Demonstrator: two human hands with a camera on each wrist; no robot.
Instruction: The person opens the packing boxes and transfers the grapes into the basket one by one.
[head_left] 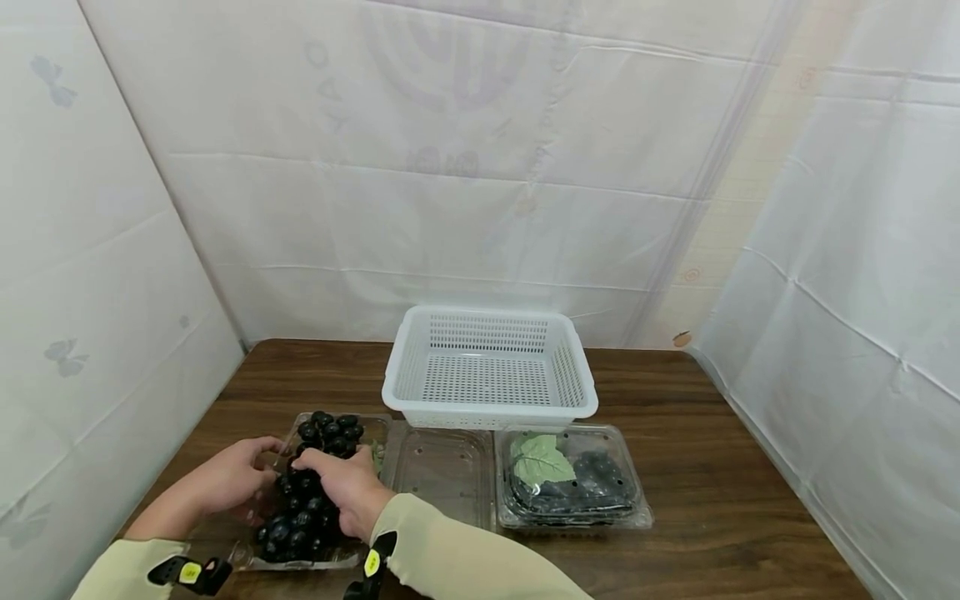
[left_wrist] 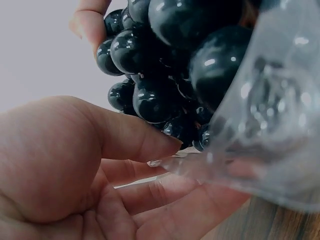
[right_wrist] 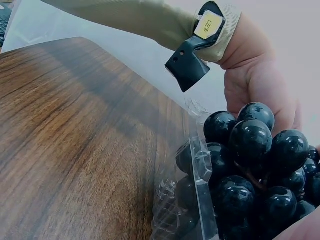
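A bunch of dark grapes (head_left: 288,533) lies in the open clear plastic clamshell box (head_left: 378,423) at the left front of the table. My left hand (head_left: 234,477) holds the box's left side, thumb over the rim beside the grapes and fingers under the plastic wall (left_wrist: 270,115). From the right, my right hand (head_left: 351,485) reaches over the box and grips the bunch, its fingertips partly hidden among the grapes. In the right wrist view the round grapes (right_wrist: 250,145) rise above the box rim, with the left hand (right_wrist: 260,85) behind them.
The box's clear lid (head_left: 444,467) lies opened flat to its right. Beside it stands a closed clamshell box (head_left: 633,521) with dark grapes and a green leaf (head_left: 542,460) inside. A white perforated basket (head_left: 491,410) sits behind on the wooden table (head_left: 720,483), with white sheeting around.
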